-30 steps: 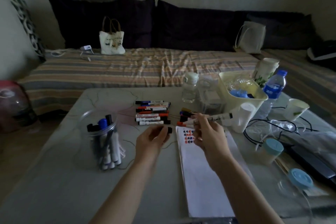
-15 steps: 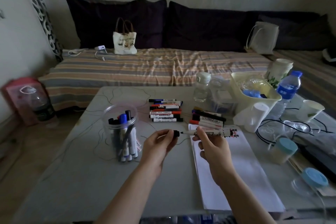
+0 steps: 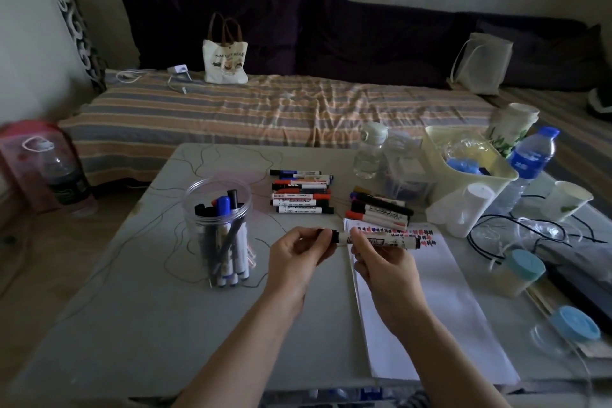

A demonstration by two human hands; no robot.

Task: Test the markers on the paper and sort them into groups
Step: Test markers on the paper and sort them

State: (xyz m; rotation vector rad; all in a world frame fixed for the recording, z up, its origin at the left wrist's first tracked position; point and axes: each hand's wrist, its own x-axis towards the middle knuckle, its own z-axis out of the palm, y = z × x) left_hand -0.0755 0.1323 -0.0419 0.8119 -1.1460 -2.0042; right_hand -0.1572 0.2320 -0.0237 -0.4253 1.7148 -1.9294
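Note:
My right hand (image 3: 381, 262) grips a white marker (image 3: 387, 241) held level above the top of the white paper (image 3: 440, 308). My left hand (image 3: 296, 252) pinches its black cap (image 3: 326, 235), which now meets the marker's left end. Red, blue and black test marks (image 3: 417, 233) line the paper's top edge. A row of several markers (image 3: 301, 190) lies on the table behind my hands. A second group of markers (image 3: 381, 209) lies at the paper's far edge. A clear plastic jar (image 3: 218, 225) at the left holds several more markers.
A pale bin (image 3: 470, 172), water bottles (image 3: 530, 162), paper cups (image 3: 568, 199), black cables (image 3: 516, 232) and blue-lidded jars (image 3: 520, 272) crowd the table's right side. A striped sofa (image 3: 265, 109) with a tote bag (image 3: 225, 53) runs behind the table.
My hands have come together: the cap, apart from the marker tip half a second ago, now sits against the marker's end. The view has shifted left.

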